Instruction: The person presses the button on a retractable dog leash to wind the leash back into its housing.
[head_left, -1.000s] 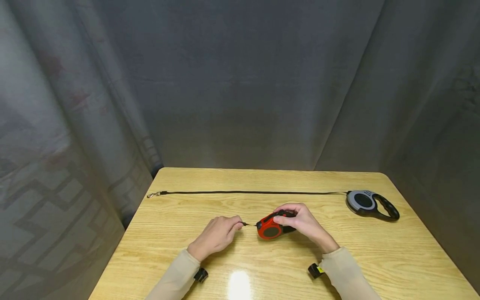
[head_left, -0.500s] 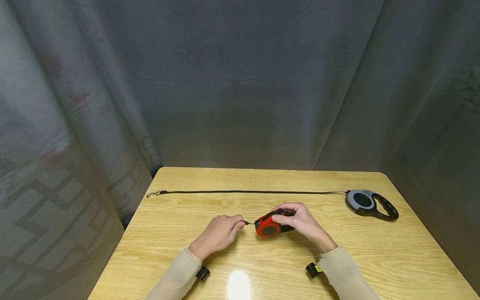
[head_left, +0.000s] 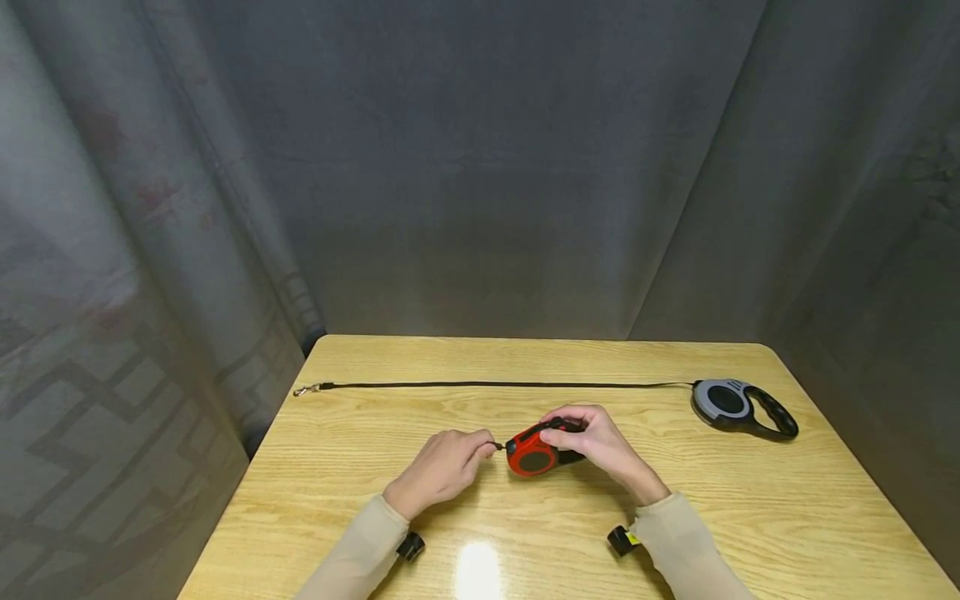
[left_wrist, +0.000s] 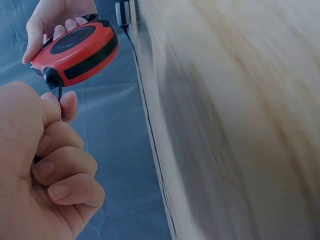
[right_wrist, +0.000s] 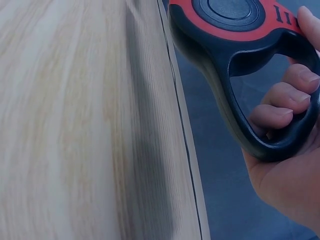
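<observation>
A red and black retractable dog leash is held above the table by my right hand. In the right wrist view, several fingers curl through its black handle. My left hand pinches the leash's short black strap between thumb and forefinger, just off the casing's nozzle. The other left fingers are curled in, and the end of the strap is hidden inside that hand.
A grey and black retractable leash lies at the right of the wooden table. Its black strap runs straight across the back to a metal clip at the left edge. Grey curtains surround the table.
The gap between my left hand and the red casing has narrowed. The left hand has moved slightly right and the right hand slightly left. The grey leash stays put.
</observation>
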